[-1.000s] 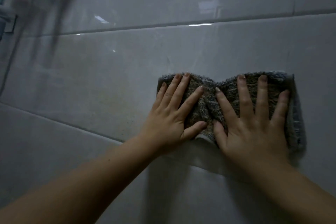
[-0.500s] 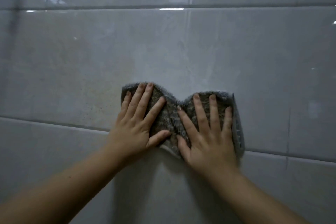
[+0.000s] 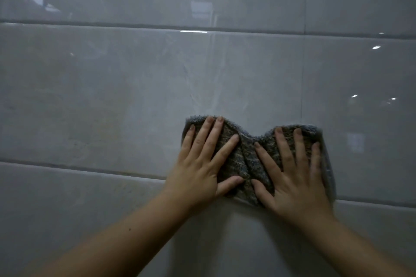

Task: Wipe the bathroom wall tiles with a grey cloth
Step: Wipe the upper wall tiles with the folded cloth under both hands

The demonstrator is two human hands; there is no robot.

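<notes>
Head view shows the left hand (image 3: 198, 171) and right hand (image 3: 292, 177), fingers straight and spread, pressing the grey cloth (image 3: 246, 159) flat against the wall tiles (image 3: 112, 101) just above a grout line (image 3: 67, 167), likely for even wiping pressure.

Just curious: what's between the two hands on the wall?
A bunched fold of the grey cloth lies between the left hand and the right hand, in the head view.
</notes>
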